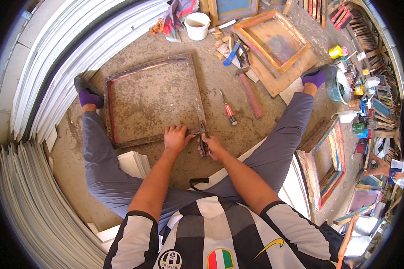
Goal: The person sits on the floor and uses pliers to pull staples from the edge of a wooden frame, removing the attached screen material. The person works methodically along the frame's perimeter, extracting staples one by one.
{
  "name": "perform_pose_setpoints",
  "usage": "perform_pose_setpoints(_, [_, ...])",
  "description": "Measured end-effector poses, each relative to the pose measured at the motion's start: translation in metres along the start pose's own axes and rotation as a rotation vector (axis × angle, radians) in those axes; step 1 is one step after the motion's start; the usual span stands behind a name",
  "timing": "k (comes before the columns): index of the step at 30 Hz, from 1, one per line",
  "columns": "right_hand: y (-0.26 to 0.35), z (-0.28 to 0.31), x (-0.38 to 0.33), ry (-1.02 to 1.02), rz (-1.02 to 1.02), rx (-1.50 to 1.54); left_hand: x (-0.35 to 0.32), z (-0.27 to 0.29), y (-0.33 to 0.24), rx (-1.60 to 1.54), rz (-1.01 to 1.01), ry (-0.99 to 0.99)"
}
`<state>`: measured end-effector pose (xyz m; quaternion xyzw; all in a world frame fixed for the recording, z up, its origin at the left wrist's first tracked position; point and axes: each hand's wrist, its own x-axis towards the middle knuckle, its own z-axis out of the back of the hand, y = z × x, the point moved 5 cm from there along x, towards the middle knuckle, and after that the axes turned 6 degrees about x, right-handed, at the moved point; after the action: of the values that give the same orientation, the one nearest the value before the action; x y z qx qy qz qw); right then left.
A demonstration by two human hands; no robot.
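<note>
Floor (217,80) cluttered beyond grip: screwdriver (229,112), hammer (250,93). Pliers (203,147) clenched by right hand (215,148); frame (196,92) touched by left hand (176,139), closure unclear.

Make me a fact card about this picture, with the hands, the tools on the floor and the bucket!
Left hand: on the near side of the frame
Right hand: holds pliers at the near right corner
Floor tools: hammer, red-handled tool, both right of that
Bucket: white, farther off
</note>
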<state>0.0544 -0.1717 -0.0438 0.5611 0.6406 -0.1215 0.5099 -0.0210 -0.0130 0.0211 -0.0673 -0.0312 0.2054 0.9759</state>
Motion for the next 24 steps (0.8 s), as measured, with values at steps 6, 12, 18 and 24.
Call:
perform_pose_setpoints(6, [-0.001, -0.012, -0.002, -0.144, 0.096, 0.041, 0.004, -0.007, 0.001, 0.008, 0.043, 0.075])
perform_pose_setpoints(12, [0.025, -0.031, -0.004, -0.02, -0.2, 0.308, 0.003, -0.011, 0.003, 0.01, 0.045, 0.085])
perform_pose_setpoints(18, [0.015, 0.003, -0.031, 0.055, -0.14, 0.097, 0.004, -0.003, -0.002, 0.011, 0.011, 0.073])
perform_pose_setpoints(24, [0.045, -0.01, -0.051, 0.091, -0.003, -0.059, 0.001, -0.006, 0.003, 0.043, 0.019, 0.058])
